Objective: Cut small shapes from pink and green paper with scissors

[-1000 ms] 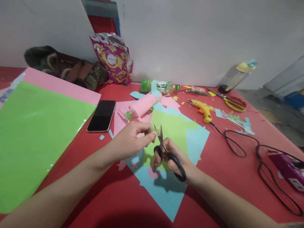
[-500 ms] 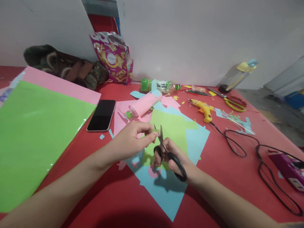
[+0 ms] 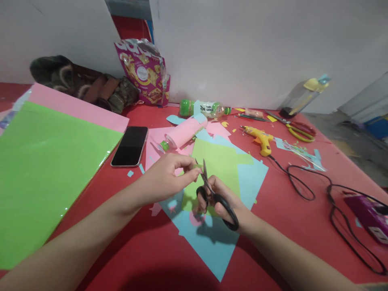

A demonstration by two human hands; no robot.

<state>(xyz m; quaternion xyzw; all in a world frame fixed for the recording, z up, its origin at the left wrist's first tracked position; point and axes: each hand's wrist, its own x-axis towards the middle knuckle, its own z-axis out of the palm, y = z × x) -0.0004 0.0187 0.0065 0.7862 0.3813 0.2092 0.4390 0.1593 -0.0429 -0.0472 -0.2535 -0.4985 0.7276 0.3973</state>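
Note:
My left hand is closed in a pinch on a small scrap of green paper. Black-handled scissors are in my right hand, fingers and thumb through the loops. Their blades stand apart and point away from me, right by my left fingertips and the scrap. Beneath both hands lie a light green sheet and a blue sheet. A pink paper circle and a small pink star rest below my hands. Behind them is a bottle wrapped in pink paper.
A phone and large green sheets lie left. Along the back are a snack bag and a green-capped bottle. A yellow glue gun, its black cord and yellow-handled scissors are on the right.
The scissor blades stand slightly wider apart or have turned a little. My hands otherwise hold nearly the same position, and the objects on the table lie as before.

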